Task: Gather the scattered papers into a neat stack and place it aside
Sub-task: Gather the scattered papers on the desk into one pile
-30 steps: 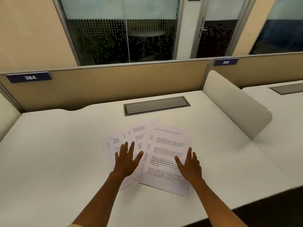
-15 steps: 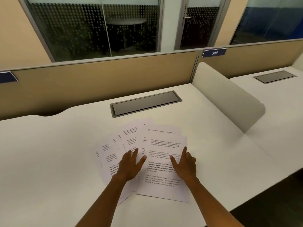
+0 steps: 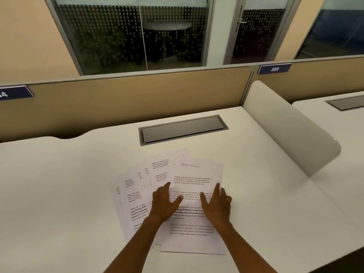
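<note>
Fan of white printed paper sheets lies centre-low in frame on the white desk top, overlapping, spread out toward the left. Left hand rests flat w/ fingers spread apart, pressing where the top sheet overlaps the ones beneath. Right hand also flat & open, on the right part of the top sheet, nothing clamped. Thumbs point toward each other, not touching. Grey rectangular cable hatch sits above the papers, well apart. Blue number plate 385 at upper right on the tan divider panel
</note>
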A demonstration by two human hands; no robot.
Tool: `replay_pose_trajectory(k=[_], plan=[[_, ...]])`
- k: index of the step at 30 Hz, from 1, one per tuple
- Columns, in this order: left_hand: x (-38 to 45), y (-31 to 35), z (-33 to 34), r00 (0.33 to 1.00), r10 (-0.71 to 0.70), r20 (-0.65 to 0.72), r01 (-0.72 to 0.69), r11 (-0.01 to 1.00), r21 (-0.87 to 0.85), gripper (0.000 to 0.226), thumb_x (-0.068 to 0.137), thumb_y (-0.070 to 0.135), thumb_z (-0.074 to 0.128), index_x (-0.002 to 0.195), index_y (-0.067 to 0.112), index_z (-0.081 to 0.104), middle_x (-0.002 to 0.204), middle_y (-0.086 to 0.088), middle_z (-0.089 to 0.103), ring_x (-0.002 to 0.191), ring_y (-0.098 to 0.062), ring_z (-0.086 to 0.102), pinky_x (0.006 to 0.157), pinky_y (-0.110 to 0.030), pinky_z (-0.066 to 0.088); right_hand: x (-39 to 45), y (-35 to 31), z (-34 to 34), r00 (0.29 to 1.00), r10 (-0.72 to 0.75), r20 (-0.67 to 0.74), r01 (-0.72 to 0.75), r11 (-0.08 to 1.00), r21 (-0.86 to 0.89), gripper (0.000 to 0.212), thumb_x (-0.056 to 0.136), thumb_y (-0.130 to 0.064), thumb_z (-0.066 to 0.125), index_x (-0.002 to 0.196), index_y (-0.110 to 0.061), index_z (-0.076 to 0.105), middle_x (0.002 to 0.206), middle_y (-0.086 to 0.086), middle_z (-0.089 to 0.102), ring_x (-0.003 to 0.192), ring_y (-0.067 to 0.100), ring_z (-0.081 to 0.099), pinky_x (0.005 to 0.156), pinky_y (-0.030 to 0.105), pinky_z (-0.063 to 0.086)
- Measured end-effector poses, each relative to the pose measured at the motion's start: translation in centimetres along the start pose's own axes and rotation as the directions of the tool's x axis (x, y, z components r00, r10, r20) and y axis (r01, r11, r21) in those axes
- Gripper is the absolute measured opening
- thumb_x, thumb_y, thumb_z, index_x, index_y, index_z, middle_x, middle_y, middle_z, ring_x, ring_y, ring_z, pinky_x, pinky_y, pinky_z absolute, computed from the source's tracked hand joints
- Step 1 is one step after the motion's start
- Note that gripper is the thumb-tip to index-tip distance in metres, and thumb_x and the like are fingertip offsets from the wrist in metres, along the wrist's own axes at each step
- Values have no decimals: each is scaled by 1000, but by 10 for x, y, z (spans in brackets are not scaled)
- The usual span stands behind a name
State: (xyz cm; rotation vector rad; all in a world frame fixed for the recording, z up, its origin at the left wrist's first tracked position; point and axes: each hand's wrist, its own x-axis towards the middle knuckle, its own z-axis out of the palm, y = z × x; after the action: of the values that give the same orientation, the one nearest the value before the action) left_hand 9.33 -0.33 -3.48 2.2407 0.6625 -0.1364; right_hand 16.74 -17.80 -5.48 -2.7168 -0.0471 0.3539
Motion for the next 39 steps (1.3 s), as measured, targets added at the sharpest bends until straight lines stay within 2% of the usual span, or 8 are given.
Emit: replay_pose_trajectory(k=[4,9,17,21,27,30,33,39], plan=[[0,11,3,998,-49,-41,43,990,-134,85,81,49,67,148,18,27,149,-11,38,138,-32,32,112,-47,32,5,-8,0,1000,0,16,-1,999,45,84,91,-62,38,154,-17,5,156,11,24,135,32,28,112,42,34],[7,13,3,984,-158,-82,132,957,-259,92,73,51,73,147,20,28,145,-14,44,133,-33,42,110,-51,38,11,-10,-6,999,17,34,-21,993,117,82,92,-57,43,154,-16,8,154,11,26,135,33,29,110,42,35],[12,25,-5,973,-215,-89,152,877,-457,78,78,33,77,140,17,32,134,-11,57,113,-30,61,93,-44,55,15,-8,-9,999,12,33,-18,978,207,77,91,-52,49,151,-16,18,149,10,36,133,32,37,107,42,39],[13,28,-3,970,-232,-76,167,855,-490,79,79,29,76,141,14,29,136,-11,55,118,-30,58,94,-39,51,14,-7,-12,999,9,32,-16,974,228,76,91,-50,50,151,-15,20,149,11,38,133,32,39,108,43,38],[14,28,3,969,-238,-73,166,837,-521,89,75,34,80,143,16,27,139,-9,54,122,-31,56,100,-44,50,15,-7,-16,999,16,51,-27,971,239,79,88,-54,52,150,-18,21,146,11,41,131,32,43,106,43,41],[12,31,6,974,-211,-84,142,853,-503,86,75,30,79,143,15,28,137,-8,54,120,-30,56,94,-39,50,15,-8,-18,998,26,62,-42,965,260,82,87,-56,54,151,-17,20,146,11,41,131,32,43,106,43,43],[11,33,9,981,-169,-96,108,883,-457,84,75,30,80,140,16,30,135,-8,55,116,-28,58,88,-35,53,15,-10,-20,996,25,82,-50,944,326,84,86,-55,56,151,-17,19,146,11,41,132,31,45,106,45,44],[8,35,10,986,-124,-108,73,919,-386,88,70,33,82,139,16,31,134,-6,56,116,-28,59,93,-40,54,18,-16,-24,985,59,160,-137,835,533,88,84,-49,65,152,-16,20,144,12,40,129,29,48,100,43,46]])
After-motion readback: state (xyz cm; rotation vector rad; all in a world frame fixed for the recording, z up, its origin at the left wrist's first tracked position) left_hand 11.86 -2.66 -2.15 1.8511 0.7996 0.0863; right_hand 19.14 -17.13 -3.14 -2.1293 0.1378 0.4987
